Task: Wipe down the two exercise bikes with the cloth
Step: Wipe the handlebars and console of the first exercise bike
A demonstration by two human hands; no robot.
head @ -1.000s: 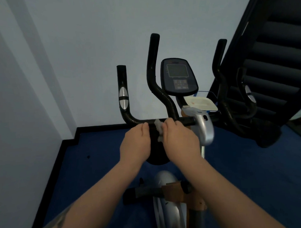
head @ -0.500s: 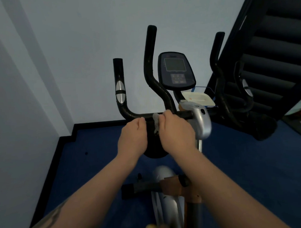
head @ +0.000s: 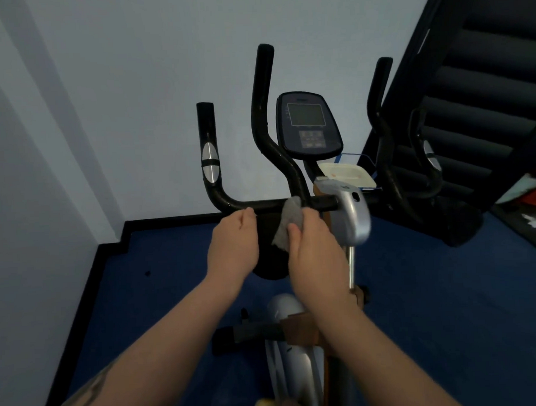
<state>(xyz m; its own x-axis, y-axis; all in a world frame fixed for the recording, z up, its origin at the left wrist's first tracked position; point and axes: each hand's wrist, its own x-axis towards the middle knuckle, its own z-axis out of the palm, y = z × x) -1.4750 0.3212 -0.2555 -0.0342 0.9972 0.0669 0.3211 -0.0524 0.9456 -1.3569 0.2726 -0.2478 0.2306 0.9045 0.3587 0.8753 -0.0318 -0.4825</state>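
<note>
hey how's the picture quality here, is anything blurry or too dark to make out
Head view: dim, bluish light; the right hand and grey cloth are slightly motion-blurred; the console screen is unlit, its buttons unreadable; wide-angle distortion bends the wall edges; the stairs sink into shadow.

Dark blue floor point(head: 446, 303) — bordered by a black skirting strip point(head: 110, 247).
Standing on it: exercise bike point(head: 296, 347) at centre, black base point(head: 459, 226) to the right; tiny dark speck point(head: 147, 273) lying left.
</note>
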